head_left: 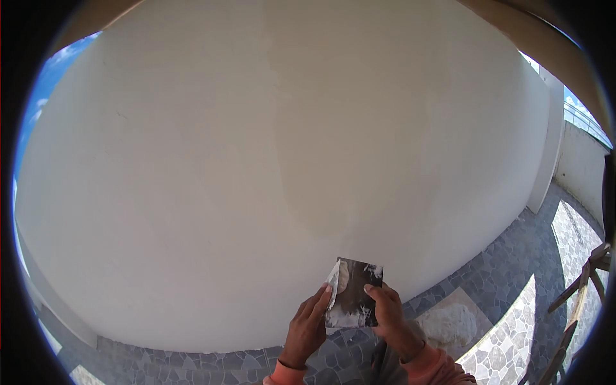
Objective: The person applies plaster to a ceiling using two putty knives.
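Note:
My right hand (389, 314) grips the right side of a dark, flat rectangular putty plate (355, 295), its thumb lying on the face. White paste is smeared along the plate's lower edge and upper right corner. At the left side, my left hand (308, 327) is closed on a thin, white-smeared scraper (332, 274), which lies against the plate beside a small lump of white putty (344, 274). The fingers partly hide where scraper and plate meet. Both hands are held low in front of a large pale wall (192, 192), apart from its surface.
A darker, damp-looking patch (346, 128) runs down the wall's middle. Below right, a board (459, 298) on the grey stone-patterned floor (526, 244) carries a whitish heap (448, 324). A wooden frame (581, 289) stands at the right edge.

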`<control>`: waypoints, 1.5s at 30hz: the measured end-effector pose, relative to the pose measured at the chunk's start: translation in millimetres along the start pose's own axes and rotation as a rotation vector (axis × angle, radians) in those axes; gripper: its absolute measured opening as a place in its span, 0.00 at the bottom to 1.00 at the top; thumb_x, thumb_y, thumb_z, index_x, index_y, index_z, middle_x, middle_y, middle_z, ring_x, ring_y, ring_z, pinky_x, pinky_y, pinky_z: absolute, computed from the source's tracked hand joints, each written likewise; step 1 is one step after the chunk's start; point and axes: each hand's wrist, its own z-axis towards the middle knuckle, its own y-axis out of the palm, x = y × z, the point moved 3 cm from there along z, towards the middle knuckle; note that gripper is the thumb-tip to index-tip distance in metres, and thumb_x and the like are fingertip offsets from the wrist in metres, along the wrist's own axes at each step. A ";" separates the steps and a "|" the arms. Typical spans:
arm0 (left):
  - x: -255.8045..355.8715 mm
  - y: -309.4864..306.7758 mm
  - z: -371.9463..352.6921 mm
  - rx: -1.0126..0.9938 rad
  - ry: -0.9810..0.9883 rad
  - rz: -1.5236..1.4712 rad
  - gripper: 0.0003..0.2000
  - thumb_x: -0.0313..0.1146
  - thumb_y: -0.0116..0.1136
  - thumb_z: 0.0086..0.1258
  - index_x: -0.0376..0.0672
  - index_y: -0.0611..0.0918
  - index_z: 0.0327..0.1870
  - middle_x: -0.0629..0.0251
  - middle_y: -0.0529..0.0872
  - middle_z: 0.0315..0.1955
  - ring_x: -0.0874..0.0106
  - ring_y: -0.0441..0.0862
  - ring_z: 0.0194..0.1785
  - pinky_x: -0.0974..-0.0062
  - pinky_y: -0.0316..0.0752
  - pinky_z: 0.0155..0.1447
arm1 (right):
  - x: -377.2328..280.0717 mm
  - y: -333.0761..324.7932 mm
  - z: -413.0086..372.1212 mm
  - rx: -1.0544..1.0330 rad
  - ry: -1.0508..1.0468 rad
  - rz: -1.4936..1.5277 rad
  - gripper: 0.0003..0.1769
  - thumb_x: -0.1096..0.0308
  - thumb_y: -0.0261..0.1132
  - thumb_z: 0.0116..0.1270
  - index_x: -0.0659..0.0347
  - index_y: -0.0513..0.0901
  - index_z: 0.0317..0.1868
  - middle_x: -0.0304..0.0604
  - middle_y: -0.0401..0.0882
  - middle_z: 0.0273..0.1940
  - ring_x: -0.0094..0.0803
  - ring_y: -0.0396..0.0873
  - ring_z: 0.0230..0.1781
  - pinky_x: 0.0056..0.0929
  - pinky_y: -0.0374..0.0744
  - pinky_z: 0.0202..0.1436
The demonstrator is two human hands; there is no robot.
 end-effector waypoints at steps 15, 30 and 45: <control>1.7 -3.9 -2.2 0.154 0.070 0.094 0.33 0.14 0.56 0.60 0.47 0.74 0.70 0.55 0.81 0.62 0.55 0.82 0.59 0.60 0.80 0.59 | -19.8 11.2 -2.1 0.035 0.174 0.119 0.11 0.69 0.61 0.68 0.65 0.80 0.48 0.45 0.84 0.40 0.36 0.87 0.38 0.38 0.86 0.43; -50.7 -25.8 -15.0 0.390 -0.719 -0.846 0.17 0.32 0.49 0.79 0.34 0.76 0.63 0.75 0.77 0.31 0.84 0.68 0.33 0.82 0.65 0.38 | -61.4 20.0 73.3 0.154 -0.931 -1.129 0.12 0.69 0.53 0.76 0.69 0.76 0.52 0.47 0.80 0.29 0.36 0.76 0.26 0.33 0.76 0.35; -39.2 -38.4 -15.9 0.602 -0.789 -1.115 0.20 0.32 0.48 0.80 0.34 0.74 0.68 0.62 0.83 0.56 0.74 0.83 0.55 0.75 0.80 0.56 | 0.0 22.5 130.3 0.187 -1.369 -1.631 0.45 0.87 0.62 0.55 0.66 0.60 0.76 0.58 0.61 0.70 0.56 0.65 0.69 0.54 0.67 0.69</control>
